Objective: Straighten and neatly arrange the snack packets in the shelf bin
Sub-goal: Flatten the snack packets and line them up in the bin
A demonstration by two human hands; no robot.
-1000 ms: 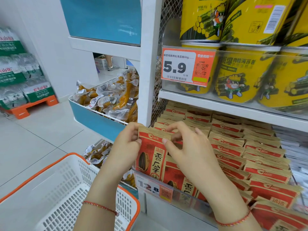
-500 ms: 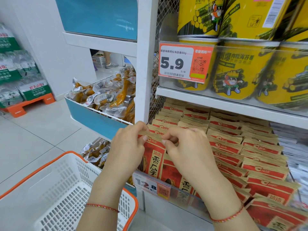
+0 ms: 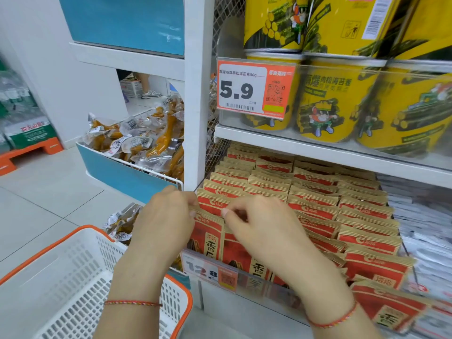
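White shelf bin (image 3: 281, 293), clear plastic front lip, packed with rows of flat red-and-kraft snack packets (image 3: 315, 206). Left hand (image 3: 162, 221) and right hand (image 3: 263, 225) each pinch the front-left packet (image 3: 208, 231) by its crimped top edge.

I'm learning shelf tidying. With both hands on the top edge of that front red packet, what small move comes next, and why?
Probably press the front red packet down and level. The left hand and right hand pinch its top edge, and it stands slightly higher than the neighbouring front packet.
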